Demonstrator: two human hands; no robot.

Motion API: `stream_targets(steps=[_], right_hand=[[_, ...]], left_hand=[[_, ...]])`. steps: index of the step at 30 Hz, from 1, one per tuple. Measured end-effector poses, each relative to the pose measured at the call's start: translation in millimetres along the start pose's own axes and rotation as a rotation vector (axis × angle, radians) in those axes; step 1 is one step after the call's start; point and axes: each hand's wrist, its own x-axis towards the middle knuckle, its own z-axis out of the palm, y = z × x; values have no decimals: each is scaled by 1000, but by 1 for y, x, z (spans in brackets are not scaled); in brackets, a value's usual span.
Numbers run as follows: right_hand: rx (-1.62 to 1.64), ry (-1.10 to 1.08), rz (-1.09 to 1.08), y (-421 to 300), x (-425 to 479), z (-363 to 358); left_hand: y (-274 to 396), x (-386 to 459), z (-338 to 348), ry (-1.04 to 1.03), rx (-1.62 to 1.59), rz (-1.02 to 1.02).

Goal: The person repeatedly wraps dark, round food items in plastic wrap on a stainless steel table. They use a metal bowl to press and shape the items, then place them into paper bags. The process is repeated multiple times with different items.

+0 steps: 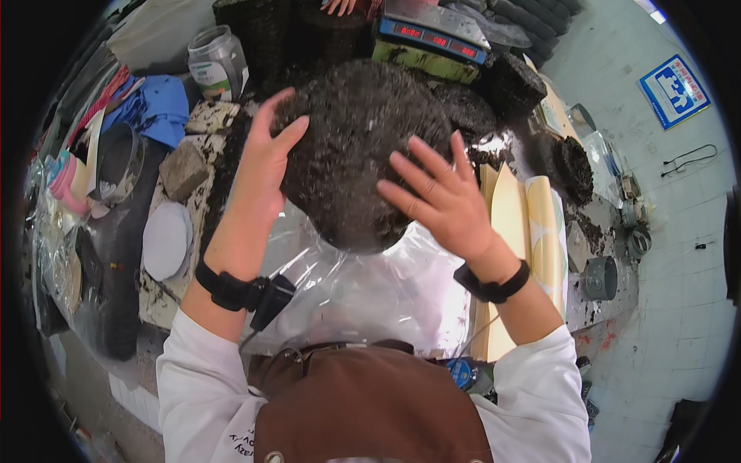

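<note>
A large, dark, roughly round slab of compressed fibrous material [362, 133] stands before me over clear plastic film [347, 295]. My left hand [269, 150] is at its left edge, thumb and forefinger apart against the rim; the other fingers are largely hidden. Spread over the lower right of its face is my right hand [440, 194], with the fingers apart and nothing gripped; whether the fingertips press on it cannot be told. The slab's lower end narrows above the film. Black straps with small devices are on both wrists.
A digital scale [431, 40] on a green base and a clear plastic jar [217, 63] stand behind. Another person's hand [338, 6] is at the top. Left lie a stone-like block [183, 171] and white round sheets [168, 240]; right, a roll of round labels [541, 231] and a metal ring [601, 278].
</note>
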Motion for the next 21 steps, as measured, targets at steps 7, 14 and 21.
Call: stream_targets(steps=[7,14,21], right_hand=[[230,-265,109,-46,-58,61],[301,-290,198,-44,-73,53],[649,-473,345,-31,-29,36]], left_hand=[[-122,-14,-72,-16,883,112],[-103,-26,-32,-9,1131,113],[-96,-27,-31,37,1221,-19]])
